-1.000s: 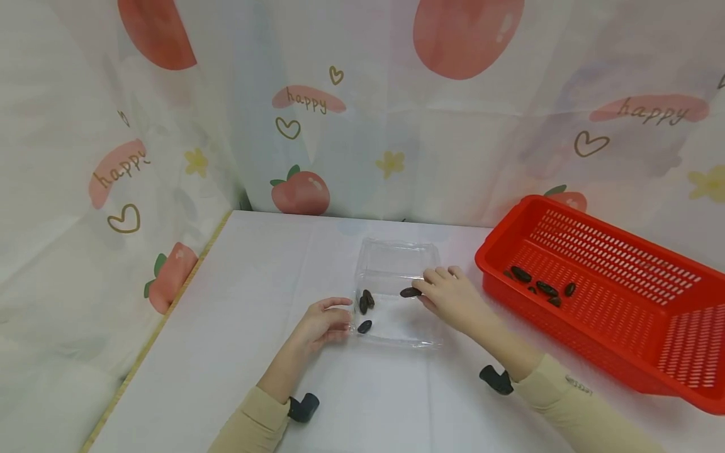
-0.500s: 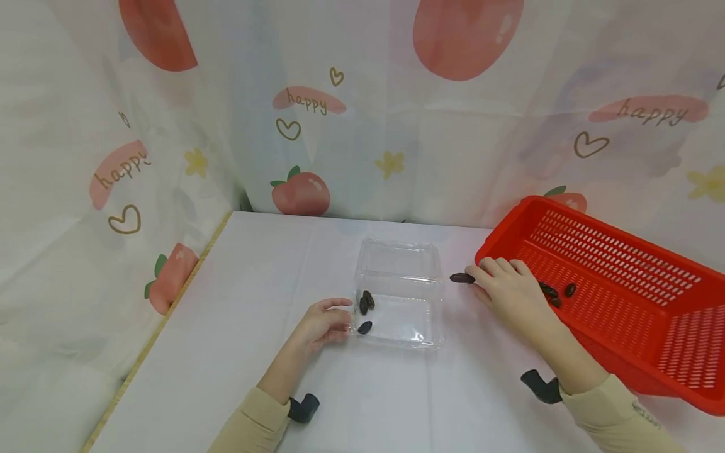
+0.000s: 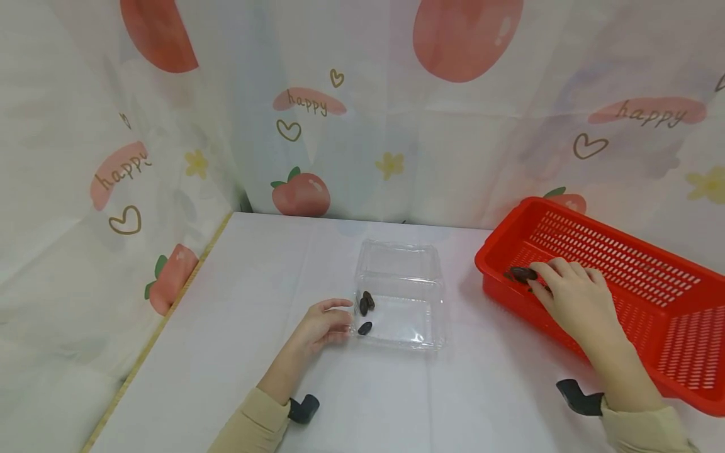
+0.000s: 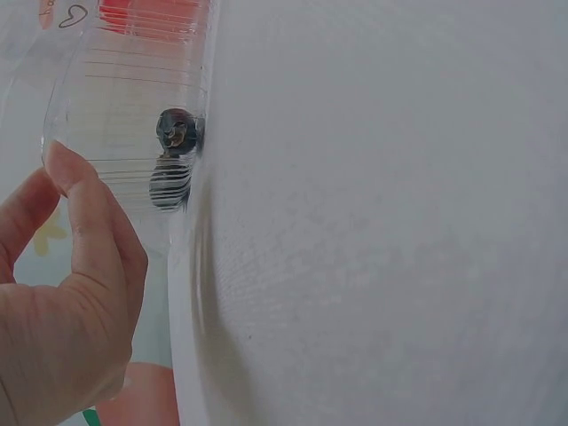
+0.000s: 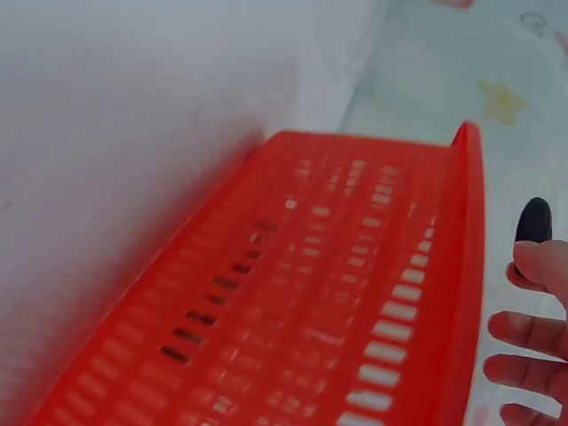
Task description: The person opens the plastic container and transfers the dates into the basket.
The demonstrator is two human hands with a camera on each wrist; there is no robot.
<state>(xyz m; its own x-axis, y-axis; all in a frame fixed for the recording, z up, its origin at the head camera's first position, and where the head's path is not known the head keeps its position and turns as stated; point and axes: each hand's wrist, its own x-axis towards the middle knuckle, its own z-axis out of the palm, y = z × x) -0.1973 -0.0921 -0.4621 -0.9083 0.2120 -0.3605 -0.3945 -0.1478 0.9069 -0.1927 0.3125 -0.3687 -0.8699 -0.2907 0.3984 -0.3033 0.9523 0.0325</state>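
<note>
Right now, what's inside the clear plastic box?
The clear box holds three small dark pieces near its left side, by the left hand. The rest of its floor looks bare; nothing covers it.

Head camera set high, facing forward and down over the white table (image 3: 226, 352), left wrist camera low and close beside the clear container (image 4: 133, 106), right wrist camera close against the red basket (image 5: 355, 293), both shared with the head view.

A dark oval date (image 3: 522, 274) is pinched above the red slotted basket (image 3: 623, 251), at its 9 o'clock end. 3 similar dates (image 3: 365, 308) are seen in the clear plastic box (image 3: 399, 258), at 8 o'clock.
</note>
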